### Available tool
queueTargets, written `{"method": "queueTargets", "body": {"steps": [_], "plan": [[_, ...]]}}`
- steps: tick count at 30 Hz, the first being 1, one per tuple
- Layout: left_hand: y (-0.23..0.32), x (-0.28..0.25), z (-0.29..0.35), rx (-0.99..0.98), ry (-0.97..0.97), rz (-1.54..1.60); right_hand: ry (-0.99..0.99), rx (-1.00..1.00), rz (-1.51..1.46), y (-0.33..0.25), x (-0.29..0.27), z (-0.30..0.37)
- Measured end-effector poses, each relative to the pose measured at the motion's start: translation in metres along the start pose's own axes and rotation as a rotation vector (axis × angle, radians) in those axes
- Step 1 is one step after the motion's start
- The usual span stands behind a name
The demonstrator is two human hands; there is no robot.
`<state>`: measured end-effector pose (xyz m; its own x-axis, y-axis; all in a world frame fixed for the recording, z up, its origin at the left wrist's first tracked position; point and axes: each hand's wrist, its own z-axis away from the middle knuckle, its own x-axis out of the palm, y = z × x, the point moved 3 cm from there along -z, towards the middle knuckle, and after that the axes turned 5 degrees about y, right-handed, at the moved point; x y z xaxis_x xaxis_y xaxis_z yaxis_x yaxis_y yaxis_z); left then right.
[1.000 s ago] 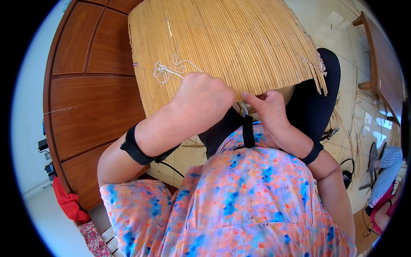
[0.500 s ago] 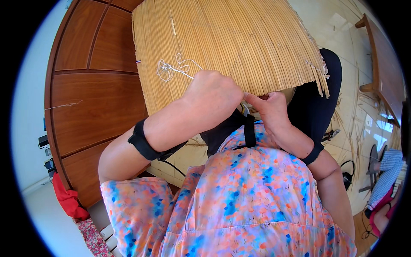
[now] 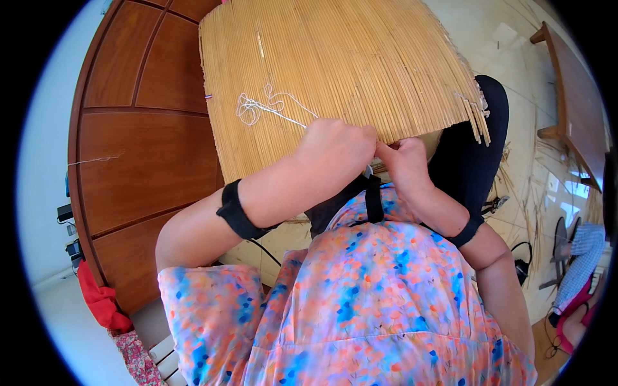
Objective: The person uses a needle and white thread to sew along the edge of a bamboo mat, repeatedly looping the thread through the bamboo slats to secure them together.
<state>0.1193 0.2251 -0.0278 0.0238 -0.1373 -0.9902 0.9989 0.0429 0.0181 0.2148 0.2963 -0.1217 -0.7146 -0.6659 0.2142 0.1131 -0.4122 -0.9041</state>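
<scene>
A mat of thin tan stalks (image 3: 347, 64) laid side by side lies over my lap, its near edge at my hands. A loose tangle of white thread (image 3: 252, 110) rests on the mat's left part, and its strands run under my left hand (image 3: 335, 147). That hand is closed just above the mat's near edge, with the thread passing into it; its fingertips are hidden. Touching it from the right, my right hand (image 3: 412, 168) pinches the near edge between thumb and fingers. Several stalk ends (image 3: 477, 119) stick out at the mat's right corner.
A brown wooden panelled cabinet (image 3: 148, 167) stands close on the left. At the right is a wooden bench (image 3: 576, 109), with loose stalks (image 3: 531, 212) scattered on the tiled floor. Pliers-like tools (image 3: 494, 204) lie by my leg. Red cloth (image 3: 100, 299) hangs at lower left.
My left hand has moved slightly right and down, closer against my right hand. More of the white thread shows on the mat. The mat has shifted slightly.
</scene>
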Motion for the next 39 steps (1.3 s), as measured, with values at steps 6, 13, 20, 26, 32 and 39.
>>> {"method": "queueTargets", "body": {"steps": [6, 13, 20, 26, 32, 39], "plan": [[0.006, -0.004, 0.007, -0.069, 0.005, -0.057, 0.0, -0.035, -0.115, 0.001, 0.001, -0.002], [0.002, 0.008, 0.007, -0.039, 0.05, 0.006, -0.052, 0.07, 0.037, 0.006, -0.002, -0.003], [0.007, 0.017, 0.01, -0.028, 0.15, 0.0, -0.024, 0.075, 0.018, 0.006, -0.001, 0.0], [0.013, 0.012, 0.022, -0.081, 0.14, -0.074, -0.041, 0.238, -0.13, 0.006, -0.001, -0.004], [0.022, -0.023, 0.085, 0.083, 0.845, 0.101, -0.171, 0.38, -0.222, -0.04, 0.003, -0.009], [-0.039, 0.024, 0.073, -0.542, 0.8, 0.979, -0.396, 0.301, -0.227, -0.131, 0.03, -0.013]]}}
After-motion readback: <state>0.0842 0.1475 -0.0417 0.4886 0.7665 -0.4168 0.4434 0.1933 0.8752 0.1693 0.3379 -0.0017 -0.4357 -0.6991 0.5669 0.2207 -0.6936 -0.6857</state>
